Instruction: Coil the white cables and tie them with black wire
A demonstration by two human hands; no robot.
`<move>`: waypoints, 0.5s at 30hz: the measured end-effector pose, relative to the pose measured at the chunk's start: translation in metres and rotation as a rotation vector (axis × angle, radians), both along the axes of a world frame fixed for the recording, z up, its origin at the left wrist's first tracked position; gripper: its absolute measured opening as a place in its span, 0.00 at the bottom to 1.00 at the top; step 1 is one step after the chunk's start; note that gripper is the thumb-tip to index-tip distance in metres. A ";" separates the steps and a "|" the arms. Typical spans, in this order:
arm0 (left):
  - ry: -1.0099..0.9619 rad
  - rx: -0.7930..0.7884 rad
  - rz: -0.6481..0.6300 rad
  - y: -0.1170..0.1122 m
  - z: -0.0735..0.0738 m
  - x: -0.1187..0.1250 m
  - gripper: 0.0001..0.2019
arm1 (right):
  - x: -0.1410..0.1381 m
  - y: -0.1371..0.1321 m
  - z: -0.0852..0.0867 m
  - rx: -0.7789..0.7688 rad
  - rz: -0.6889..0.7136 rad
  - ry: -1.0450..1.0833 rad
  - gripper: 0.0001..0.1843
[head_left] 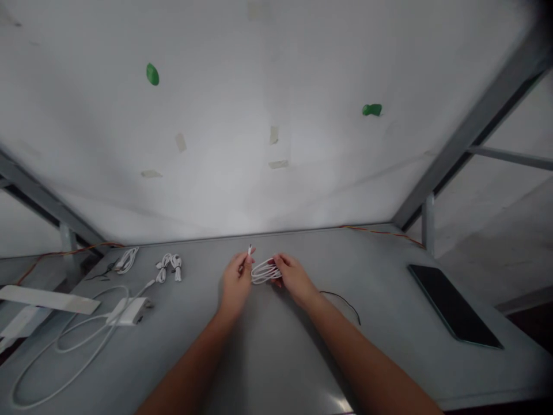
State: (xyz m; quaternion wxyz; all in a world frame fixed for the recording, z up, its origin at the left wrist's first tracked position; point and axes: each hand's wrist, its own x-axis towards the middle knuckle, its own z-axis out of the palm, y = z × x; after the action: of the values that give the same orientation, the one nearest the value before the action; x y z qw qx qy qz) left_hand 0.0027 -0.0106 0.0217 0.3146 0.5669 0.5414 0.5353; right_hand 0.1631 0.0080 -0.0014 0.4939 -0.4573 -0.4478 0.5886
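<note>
Grey table (276, 357): left hand (235, 283), right hand (294, 278) clamp white cable coil (264, 271), axis left-right, plug (249, 250) upward.

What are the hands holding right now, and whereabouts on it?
A coiled white cable: the right hand grips the bundled loops at one side, and the left hand pinches the free end, which sticks up.

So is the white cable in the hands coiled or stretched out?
Coiled: the cable shows several loops held in the right hand, its free end pinched by the left hand.
</note>
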 end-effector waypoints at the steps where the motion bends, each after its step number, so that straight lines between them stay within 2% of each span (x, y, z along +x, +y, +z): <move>1: 0.004 -0.009 0.005 0.000 0.000 -0.002 0.24 | 0.001 0.001 -0.001 0.001 -0.042 -0.043 0.21; 4: -0.034 -0.078 -0.005 -0.001 0.000 -0.004 0.24 | 0.004 0.002 -0.002 0.011 -0.139 -0.125 0.17; 8: -0.083 -0.070 -0.033 -0.004 0.002 -0.001 0.21 | 0.003 0.000 -0.001 0.002 -0.096 -0.114 0.15; 12: -0.015 0.051 -0.048 -0.006 0.001 0.008 0.17 | -0.004 -0.003 0.001 -0.024 0.027 0.092 0.18; 15: 0.018 0.074 -0.094 -0.005 -0.004 0.014 0.14 | -0.009 -0.005 0.003 -0.035 0.055 0.243 0.23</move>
State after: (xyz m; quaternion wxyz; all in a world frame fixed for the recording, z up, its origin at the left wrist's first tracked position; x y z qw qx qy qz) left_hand 0.0163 -0.0157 0.0182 0.3133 0.6077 0.4969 0.5345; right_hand 0.1543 0.0032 0.0019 0.5199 -0.3788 -0.3866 0.6608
